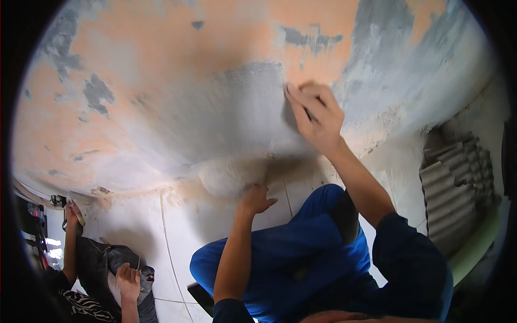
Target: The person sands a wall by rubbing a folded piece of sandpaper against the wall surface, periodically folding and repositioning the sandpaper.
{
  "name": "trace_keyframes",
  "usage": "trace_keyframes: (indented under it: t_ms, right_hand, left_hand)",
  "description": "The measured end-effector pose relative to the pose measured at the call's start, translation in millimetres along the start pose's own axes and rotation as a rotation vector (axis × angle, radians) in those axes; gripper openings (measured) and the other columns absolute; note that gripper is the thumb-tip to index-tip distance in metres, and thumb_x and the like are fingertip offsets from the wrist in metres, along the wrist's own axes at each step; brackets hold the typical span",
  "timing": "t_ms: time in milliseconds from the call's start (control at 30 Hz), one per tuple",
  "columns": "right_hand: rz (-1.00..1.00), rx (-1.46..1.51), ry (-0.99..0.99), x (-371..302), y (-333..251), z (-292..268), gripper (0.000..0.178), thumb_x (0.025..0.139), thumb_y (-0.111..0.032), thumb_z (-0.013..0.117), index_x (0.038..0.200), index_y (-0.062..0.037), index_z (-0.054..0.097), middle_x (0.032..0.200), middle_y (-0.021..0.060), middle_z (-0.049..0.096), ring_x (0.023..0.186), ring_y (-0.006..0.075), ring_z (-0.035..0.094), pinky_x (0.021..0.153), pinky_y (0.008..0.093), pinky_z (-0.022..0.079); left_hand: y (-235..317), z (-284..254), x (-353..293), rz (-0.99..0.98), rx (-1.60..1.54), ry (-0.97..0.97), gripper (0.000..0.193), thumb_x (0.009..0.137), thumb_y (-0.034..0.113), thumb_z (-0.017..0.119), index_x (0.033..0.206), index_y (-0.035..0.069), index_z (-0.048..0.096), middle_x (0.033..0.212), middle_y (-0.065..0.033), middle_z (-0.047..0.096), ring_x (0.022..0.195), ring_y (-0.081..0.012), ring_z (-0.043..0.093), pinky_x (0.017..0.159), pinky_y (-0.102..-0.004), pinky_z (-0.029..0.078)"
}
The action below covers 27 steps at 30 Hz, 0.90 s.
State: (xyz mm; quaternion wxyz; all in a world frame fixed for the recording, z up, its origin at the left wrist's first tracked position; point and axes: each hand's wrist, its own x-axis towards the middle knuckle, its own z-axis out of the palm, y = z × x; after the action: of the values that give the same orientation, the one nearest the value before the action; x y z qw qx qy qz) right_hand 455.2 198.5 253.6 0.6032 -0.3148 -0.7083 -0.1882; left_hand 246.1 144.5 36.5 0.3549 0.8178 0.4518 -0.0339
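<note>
Wall (177, 48) patched in orange, grey and white, rising from the far edge of a pale tiled floor (177, 226). Reaches up to it with the right hand (318, 110), fingertips (294, 92) at the right margin of a broad grey patch (237, 107) low on the wall. Folds fingers and thumb close together there; cannot tell of anything thin clamped between them. Holds the left hand (257, 199) low, near the wall's bottom edge, thumb apart from fingers, beside a rounded whitish mound (226, 177); cannot tell about contact with it. Bends knees in blue trousers (269, 258), with short dark sleeves (404, 247) above. Toward the floor's right edge, stacked grey corrugated sheets (458, 183) next to a pale green tube-like thing (476, 245). Toward its left edge, a co-worker (89, 258) in dark clothes, one hand (71, 212) near the wall's foot, the other (128, 277) over dark trouser cloth
</note>
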Motion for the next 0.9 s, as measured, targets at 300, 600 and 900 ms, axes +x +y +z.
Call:
trace_keyframes:
  t_ms: [300,600,900]
  right_hand:
    - [0.065,-0.045,-0.012,-39.3,6.6,-5.4,0.025,0.085,0.011,0.076,0.108,0.0043,0.075,0.085,0.0088,0.058,0.070,0.0162,0.059,0.060,0.0252,0.047]
    - [0.037,-0.083,0.025,-21.1,-3.6,1.8,0.022,0.084,0.011,0.077,0.104,0.0031,0.077,0.086,0.0081,0.061,0.068,0.0142,0.058,0.057,0.0241,0.045]
    - [0.080,-0.060,0.031,28.3,-19.5,5.5,0.029,0.081,0.016,0.077,0.106,0.0020,0.077,0.090,0.0100,0.064,0.071,0.0134,0.061,0.061,0.0253,0.049]
  left_hand:
    - [9.9,-6.9,4.6,0.024,-0.058,0.005,0.060,0.088,0.044,0.075,0.128,0.000,0.064,0.125,-0.0254,0.067,0.118,-0.0418,0.064,0.099,-0.0490,0.052]
    - [33.0,-19.5,-5.5,-0.007,-0.127,-0.132,0.064,0.089,0.046,0.074,0.131,-0.001,0.063,0.130,-0.0250,0.065,0.123,-0.0396,0.061,0.103,-0.0456,0.049]
    - [24.0,1.6,-1.7,0.039,-0.064,-0.102,0.062,0.089,0.044,0.074,0.129,-0.002,0.061,0.128,-0.0266,0.064,0.121,-0.0427,0.061,0.101,-0.0488,0.051]
